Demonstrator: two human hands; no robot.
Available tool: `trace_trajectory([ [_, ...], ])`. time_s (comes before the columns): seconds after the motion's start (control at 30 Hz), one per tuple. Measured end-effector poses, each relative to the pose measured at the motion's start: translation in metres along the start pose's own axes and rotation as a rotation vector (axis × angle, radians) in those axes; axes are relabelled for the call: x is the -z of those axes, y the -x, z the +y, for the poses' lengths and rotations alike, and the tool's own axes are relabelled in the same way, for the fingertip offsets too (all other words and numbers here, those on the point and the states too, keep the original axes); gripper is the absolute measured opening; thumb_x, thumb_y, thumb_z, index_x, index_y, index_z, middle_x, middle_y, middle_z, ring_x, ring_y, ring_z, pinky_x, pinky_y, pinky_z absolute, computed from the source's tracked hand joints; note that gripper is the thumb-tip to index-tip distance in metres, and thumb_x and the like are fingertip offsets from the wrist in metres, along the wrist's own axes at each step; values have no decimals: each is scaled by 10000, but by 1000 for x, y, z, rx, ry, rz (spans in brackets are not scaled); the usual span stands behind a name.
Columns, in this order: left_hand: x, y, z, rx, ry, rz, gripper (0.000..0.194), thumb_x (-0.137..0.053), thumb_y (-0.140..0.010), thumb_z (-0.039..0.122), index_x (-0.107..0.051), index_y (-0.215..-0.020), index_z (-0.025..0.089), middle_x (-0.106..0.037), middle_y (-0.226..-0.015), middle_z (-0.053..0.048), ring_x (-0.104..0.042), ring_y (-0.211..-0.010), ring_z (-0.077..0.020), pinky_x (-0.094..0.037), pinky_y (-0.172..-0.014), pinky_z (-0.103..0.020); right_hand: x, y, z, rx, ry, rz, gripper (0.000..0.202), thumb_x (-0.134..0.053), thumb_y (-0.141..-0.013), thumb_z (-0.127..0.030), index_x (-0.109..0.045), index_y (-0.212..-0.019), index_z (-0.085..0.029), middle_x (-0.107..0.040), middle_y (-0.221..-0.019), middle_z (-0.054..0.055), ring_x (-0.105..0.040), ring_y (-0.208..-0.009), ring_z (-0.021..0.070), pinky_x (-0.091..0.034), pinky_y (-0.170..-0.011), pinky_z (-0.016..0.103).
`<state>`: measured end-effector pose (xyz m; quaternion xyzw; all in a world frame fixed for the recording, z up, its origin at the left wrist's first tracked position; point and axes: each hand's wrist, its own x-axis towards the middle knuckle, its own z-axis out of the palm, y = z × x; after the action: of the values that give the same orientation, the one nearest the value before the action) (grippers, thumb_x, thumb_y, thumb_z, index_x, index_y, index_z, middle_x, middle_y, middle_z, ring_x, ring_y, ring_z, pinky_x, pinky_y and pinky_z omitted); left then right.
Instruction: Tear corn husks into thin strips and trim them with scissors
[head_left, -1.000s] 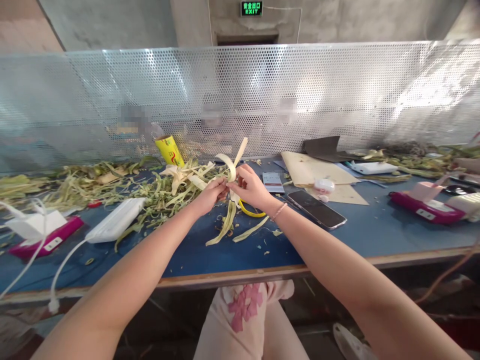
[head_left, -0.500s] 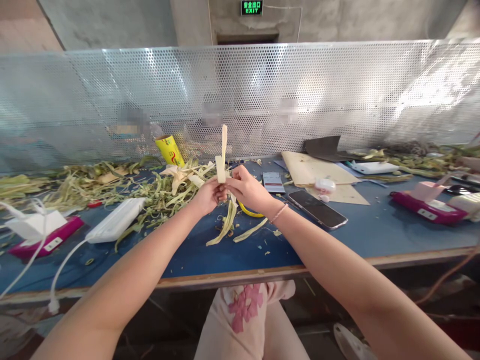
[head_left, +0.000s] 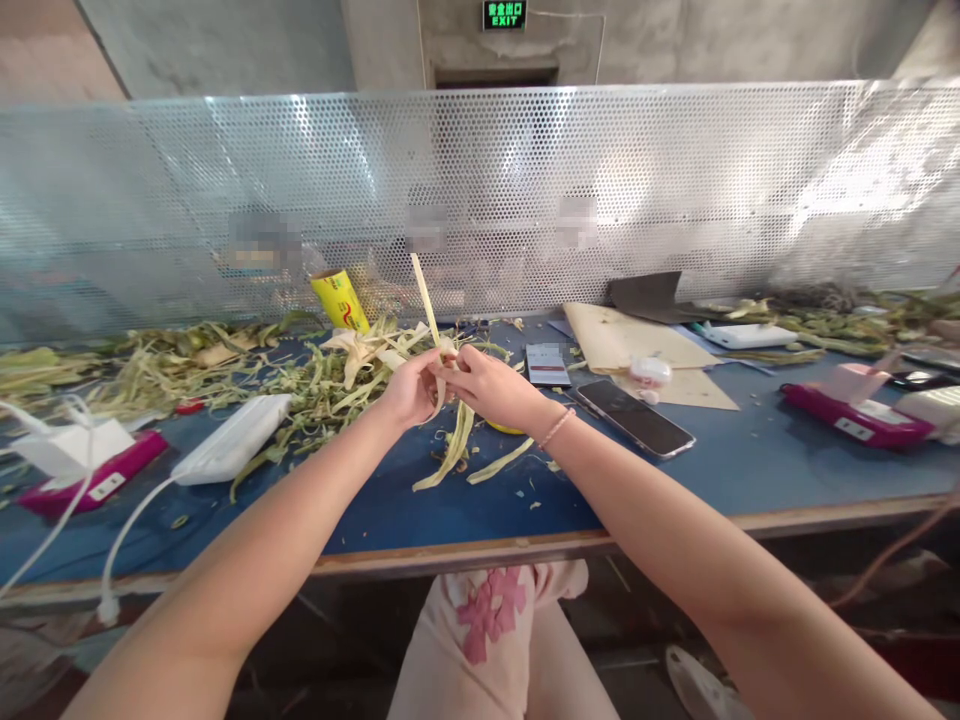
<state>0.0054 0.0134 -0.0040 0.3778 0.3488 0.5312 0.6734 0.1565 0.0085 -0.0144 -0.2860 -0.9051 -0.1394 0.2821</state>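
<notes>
Between my two hands is a pale dried leaf strip (head_left: pixel 424 297), its long narrow end sticking up and leaning left. My left hand (head_left: pixel 415 388) is closed around the strip's lower part. Against it, my right hand (head_left: pixel 487 382) pinches the same piece, its fingers pressed close to the left ones. A bent length of strip hangs below the fingertips, partly hidden by them. Loose dried strips (head_left: pixel 455 452) lie on the blue table (head_left: pixel 420 515) beneath my hands. Part of a yellow ring-shaped thing (head_left: pixel 504 427) shows under my right wrist.
Heaped dried leaves (head_left: pixel 322 385) lie to the left, near a yellow tube (head_left: pixel 340 300) and a white power strip (head_left: pixel 232 440). On the right are a phone (head_left: pixel 636 418), a white earphone case (head_left: pixel 649 372), brown paper (head_left: pixel 630 335) and a magenta socket block (head_left: pixel 855 412). A perforated metal screen (head_left: pixel 495 200) stands behind.
The upright strip has tipped to the left, and its folded flat part has dropped down among my fingers. My right hand has moved slightly left and down, closer over the left.
</notes>
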Motion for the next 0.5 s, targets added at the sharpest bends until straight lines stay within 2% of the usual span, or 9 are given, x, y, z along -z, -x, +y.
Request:
trace_trajectory([
  [0.07, -1, 1, 0, 9, -8, -18, 216, -489, -801, 261, -584, -665, 124, -513, -521, -14, -454, -391, -88, -366, -388, -217, 0, 0, 1, -6, -119, 43, 346, -355, -891, -216, -538, -1185, -216, -436, -867, 63, -441, -718, 141, -416, -683, 285],
  [0.13, -1, 1, 1, 15, 12, -88, 234, -494, -800, 274, -561, -636, 122, -454, -493, 2, -380, -365, -67, -315, -360, -199, 1, -1, 2, -61, -263, 141, 309, -370, -870, -179, -576, -1100, -192, -452, -859, 58, -467, -748, 139, -423, -702, 275],
  [0.27, 1, 1, 2, 25, 23, -235, 255, -479, -803, 303, -539, -632, 124, -415, -522, 8, -311, -378, -54, -274, -360, -191, 5, -3, 8, -307, -435, 339, 209, -419, -836, -185, -604, -929, -155, -479, -829, 39, -466, -673, 110, -425, -673, 253],
  [0.33, 2, 1, 2, 24, 10, -256, 263, -444, -816, 304, -545, -651, 126, -417, -532, 5, -306, -382, -57, -276, -370, -194, 6, -5, 11, -383, -480, 352, 192, -455, -828, -216, -618, -907, -152, -492, -828, 33, -468, -659, 101, -427, -667, 248],
  [0.5, -1, 0, -3, 24, -85, -224, 338, -338, -864, 261, -521, -613, 127, -430, -523, -11, -301, -374, -56, -260, -377, -193, 4, -7, 8, -473, -580, 260, 246, -524, -808, -298, -656, -953, -149, -538, -836, 46, -512, -763, 119, -438, -710, 250],
])
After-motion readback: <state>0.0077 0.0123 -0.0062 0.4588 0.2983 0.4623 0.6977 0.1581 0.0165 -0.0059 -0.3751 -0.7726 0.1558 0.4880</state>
